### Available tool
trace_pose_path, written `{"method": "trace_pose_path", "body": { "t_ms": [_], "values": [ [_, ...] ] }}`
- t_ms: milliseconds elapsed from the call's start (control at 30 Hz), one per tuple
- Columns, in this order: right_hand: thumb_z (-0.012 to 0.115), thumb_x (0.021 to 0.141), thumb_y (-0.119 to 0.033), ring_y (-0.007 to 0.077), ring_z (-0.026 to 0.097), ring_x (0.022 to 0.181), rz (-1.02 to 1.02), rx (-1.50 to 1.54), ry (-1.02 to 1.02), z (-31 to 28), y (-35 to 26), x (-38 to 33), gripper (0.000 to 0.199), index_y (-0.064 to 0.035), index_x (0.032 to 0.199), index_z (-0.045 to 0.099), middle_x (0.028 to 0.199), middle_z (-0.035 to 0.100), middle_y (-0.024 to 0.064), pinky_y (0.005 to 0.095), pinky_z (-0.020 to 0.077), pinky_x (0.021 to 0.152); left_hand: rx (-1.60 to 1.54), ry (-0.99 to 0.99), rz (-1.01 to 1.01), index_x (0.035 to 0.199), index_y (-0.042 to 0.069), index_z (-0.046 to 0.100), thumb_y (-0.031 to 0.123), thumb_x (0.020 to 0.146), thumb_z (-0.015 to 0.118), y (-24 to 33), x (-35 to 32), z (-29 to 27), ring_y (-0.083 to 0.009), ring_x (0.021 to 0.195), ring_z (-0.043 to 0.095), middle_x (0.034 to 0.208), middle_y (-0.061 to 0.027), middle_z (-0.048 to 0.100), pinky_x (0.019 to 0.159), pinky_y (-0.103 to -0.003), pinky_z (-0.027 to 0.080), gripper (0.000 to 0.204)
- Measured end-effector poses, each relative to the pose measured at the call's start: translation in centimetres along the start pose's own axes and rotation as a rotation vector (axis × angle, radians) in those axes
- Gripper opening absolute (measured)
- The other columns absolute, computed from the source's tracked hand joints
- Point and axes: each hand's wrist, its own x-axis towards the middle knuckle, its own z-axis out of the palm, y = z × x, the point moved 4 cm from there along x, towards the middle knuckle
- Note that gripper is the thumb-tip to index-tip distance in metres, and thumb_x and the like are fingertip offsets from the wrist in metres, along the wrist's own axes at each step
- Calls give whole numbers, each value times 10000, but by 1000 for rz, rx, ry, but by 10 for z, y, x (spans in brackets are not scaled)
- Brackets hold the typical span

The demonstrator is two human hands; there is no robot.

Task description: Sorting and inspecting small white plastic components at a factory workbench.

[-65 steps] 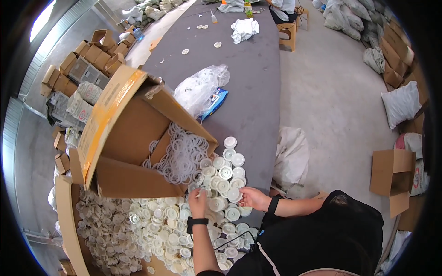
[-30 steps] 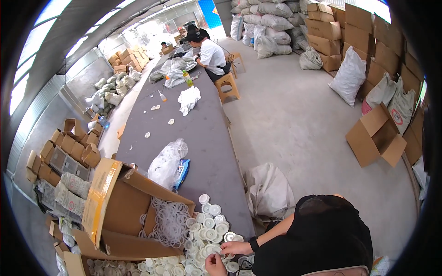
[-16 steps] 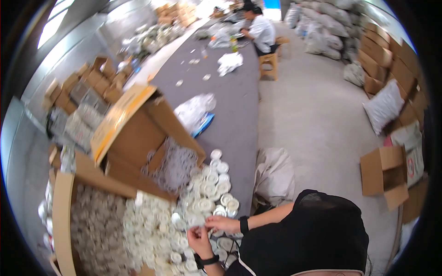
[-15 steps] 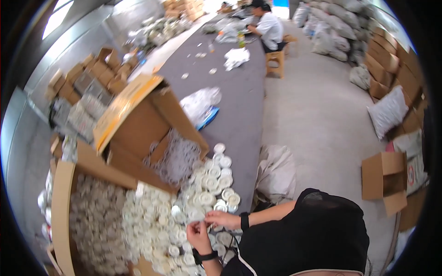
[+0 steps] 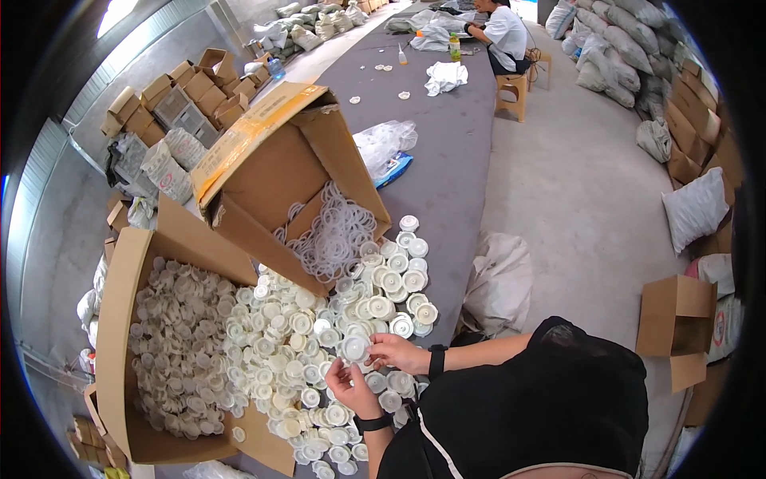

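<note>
Just above a heap of loose pale discs point(image 5: 275, 359), both hands hold one round translucent white plastic disc point(image 5: 355, 348) with a raised centre. My right hand point(image 5: 396, 354) pinches its right side between thumb and fingers. At its lower left edge, my left hand point(image 5: 353, 389) has its fingertips closed on the rim; the exact grip is partly hidden. Further off, many thin white plastic rings point(image 5: 339, 231) lie in a cardboard box point(image 5: 271, 172) tipped on its side, its mouth toward the heap.
At left, a second cardboard box point(image 5: 116, 343) lies open, full of similar discs. A clear plastic bag point(image 5: 387, 145) rests on the grey-covered table point(image 5: 439, 172). A co-worker point(image 5: 505, 40) sits at the far right edge. Sacks and an open carton point(image 5: 678, 319) stand along the right.
The whole view has shifted, with the table now further right and higher. Both hands stay together, and the held disc now shows its round face more plainly.
</note>
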Motion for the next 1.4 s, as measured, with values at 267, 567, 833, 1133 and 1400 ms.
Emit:
{"method": "trace_pose_path", "body": {
  "t_ms": [267,567,833,1133,1400],
  "values": [
    [495,817,-143,90,522,712,13,13,-40,10,-3,-4,157,-65,951,473,798,532,8,205,418,610,-782,32,-516,903,33,439,34,784,507,-29,-8,2,-118,607,515,807,-53,526,549,-223,417,136],
    [454,842,-209,64,463,560,-2,27,-143,13,-1,-6,153,-68,892,490,693,496,-14,180,366,500,-942,51,-640,859,50,486,82,779,505,-25,-5,1,-65,517,479,688,-17,524,433,-164,354,88],
    [431,850,-280,65,436,457,8,-41,-155,17,-10,-16,277,-55,732,540,583,499,-3,187,342,411,-895,-113,-696,731,57,496,192,820,446,-7,-7,6,-52,388,359,589,4,490,343,-189,251,169],
    [454,837,-282,88,473,462,277,-102,-284,12,-3,-15,265,-59,740,557,589,522,12,213,385,422,-781,-278,-837,665,99,462,190,808,481,-31,-8,-1,-58,375,361,553,20,442,317,-191,248,170],
    [485,828,-253,88,520,593,298,-47,-269,12,4,-8,205,-57,846,545,709,545,7,220,421,510,-933,-250,-686,772,29,515,177,788,525,-32,-7,-13,-113,679,504,717,-35,524,651,-262,404,149]
  ]
}}
